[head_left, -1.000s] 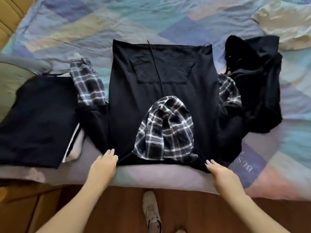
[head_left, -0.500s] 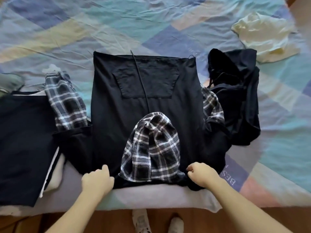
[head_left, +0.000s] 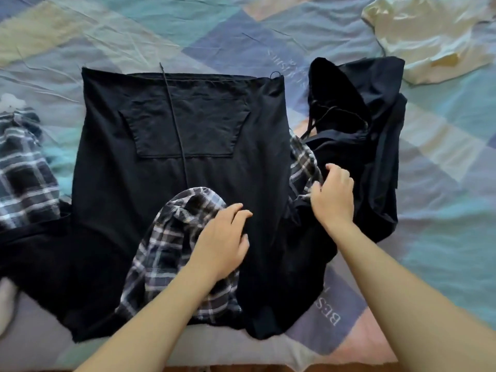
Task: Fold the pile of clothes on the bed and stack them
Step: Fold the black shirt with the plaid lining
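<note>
A person stands at the near edge of a bed [head_left: 188, 30] covered in a patchwork quilt, both bare arms reaching forward. A black hoodie [head_left: 177, 162] lies spread flat, front up, in the middle of the bed, its plaid-lined hood [head_left: 166, 253] resting on the chest. The left hand [head_left: 222, 240] rests flat and open on the hood's right side, holding nothing. The right hand [head_left: 334, 196] is closed on the plaid-and-black right sleeve [head_left: 304, 165] beside the body of the hoodie.

The fold looks barely begun: the garment is laid out, but neither sleeve is turned in. The left sleeve [head_left: 24, 167] lies stretched out to the far left. Unfolded things remain: a crumpled black garment [head_left: 375, 135] just right of the hoodie, touching the sleeve, and a pale yellow garment [head_left: 429, 33] at the far right corner. No finished stack shows in view.

The hoodie's near hem sits close to the bed's near edge. Open quilt lies beyond its far hem.
</note>
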